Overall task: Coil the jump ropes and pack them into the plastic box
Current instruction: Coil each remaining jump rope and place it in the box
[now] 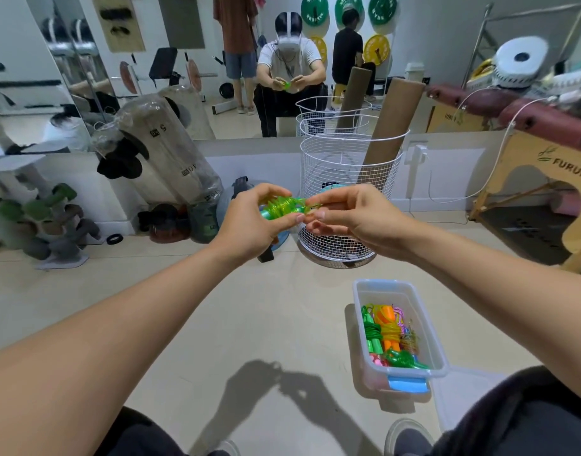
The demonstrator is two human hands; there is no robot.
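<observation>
Both hands are raised in front of a white wire basket [348, 179]: the left hand [249, 218] grips a green jump rope [282, 207] wound in tight coils around its handles, while the right hand [354, 215] pinches the loose end of the cord beside the bundle. Lower right on the pale floor [216, 307], an open clear plastic box [424, 311] holds more coiled ropes in green, orange and pink.
</observation>
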